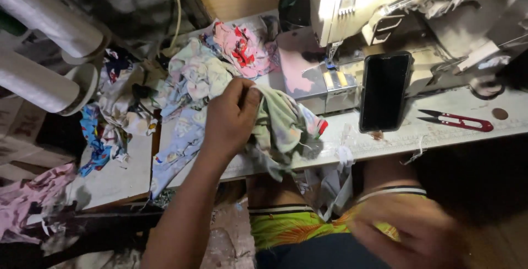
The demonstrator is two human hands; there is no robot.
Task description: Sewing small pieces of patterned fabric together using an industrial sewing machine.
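In the head view the left hand has its fingers clamped on a pale printed cloth piece at the front edge of the worktop, beside the sewing machine. The right hand hangs low over the lap, blurred, so whether its fingers are apart or together I cannot tell; a black phone and red thread snips lie to the right

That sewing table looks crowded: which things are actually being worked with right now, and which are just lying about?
In use:
- pale printed cloth piece, bunched in the left hand
- sewing machine, right behind it

Lying about:
- dark phone, leaning on the machine
- red thread snips
- pink printed scraps
- white thread cones
- right hand, blurred, low over the lap, holding nothing I can make out
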